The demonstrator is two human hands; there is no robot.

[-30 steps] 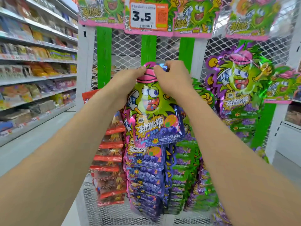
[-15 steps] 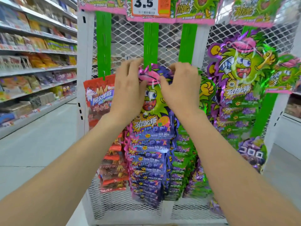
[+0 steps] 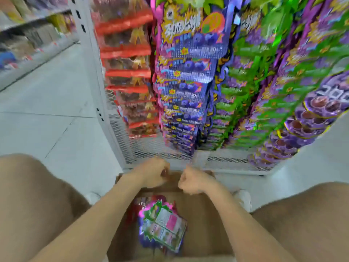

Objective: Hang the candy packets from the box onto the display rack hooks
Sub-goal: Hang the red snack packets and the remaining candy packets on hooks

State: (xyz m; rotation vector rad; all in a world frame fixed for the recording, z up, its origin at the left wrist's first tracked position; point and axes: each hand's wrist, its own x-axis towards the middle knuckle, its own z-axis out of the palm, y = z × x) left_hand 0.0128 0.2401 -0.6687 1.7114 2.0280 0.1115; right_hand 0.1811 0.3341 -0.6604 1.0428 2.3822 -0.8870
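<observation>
A brown cardboard box [image 3: 207, 224] sits on the floor between my knees. A pile of purple and pink candy packets [image 3: 162, 225] lies in it, back side up. My left hand [image 3: 153, 173] and my right hand [image 3: 192, 181] hover over the box's far edge, fingers curled, with nothing visible in them. Above the box hangs the white mesh display rack [image 3: 120, 133]. Its middle column holds purple candy packets [image 3: 188, 72] overlapping downward. The view is blurred.
Red packets [image 3: 128, 59] hang on the rack's left column, green and purple packets [image 3: 264, 82] on the right. Grey tiled floor [image 3: 47, 110] stretches left to a shelf row [image 3: 28, 35]. My bare knees frame the box on both sides.
My hands let go of the packet at the hook and dropped down over the box. My view swung down from the rack's top to the floor.
</observation>
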